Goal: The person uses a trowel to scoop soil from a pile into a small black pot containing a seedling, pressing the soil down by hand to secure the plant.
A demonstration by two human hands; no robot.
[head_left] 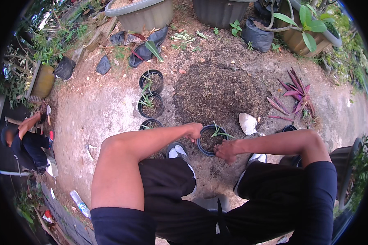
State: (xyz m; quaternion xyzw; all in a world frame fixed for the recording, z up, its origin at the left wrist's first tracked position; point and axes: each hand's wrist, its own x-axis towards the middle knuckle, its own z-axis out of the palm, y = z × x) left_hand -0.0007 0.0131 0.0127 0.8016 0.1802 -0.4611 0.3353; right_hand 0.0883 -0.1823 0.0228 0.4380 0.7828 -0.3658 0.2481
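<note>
A small round black plant pot (203,151) with soil and a green seedling (217,131) stands on the ground between my feet. My left hand (194,131) is closed at the pot's left rim. On its near right side, my right hand (227,151) curls its fingers over the rim; its fingertips are partly hidden. Just right of the pot lies a trowel (247,123) with a pale, soil-marked blade. Beyond it spreads a heap of dark loose soil (216,90). Similar black pots (151,105) with seedlings form a row at the left, partly covered by my left arm.
Purple-leaved plants (300,96) lie uprooted at the right, near another black pot (289,128). Large planters (145,16) line the far edge. Another person (26,145) crouches at far left beside a small trowel (49,114). A plastic bottle (81,204) lies lower left.
</note>
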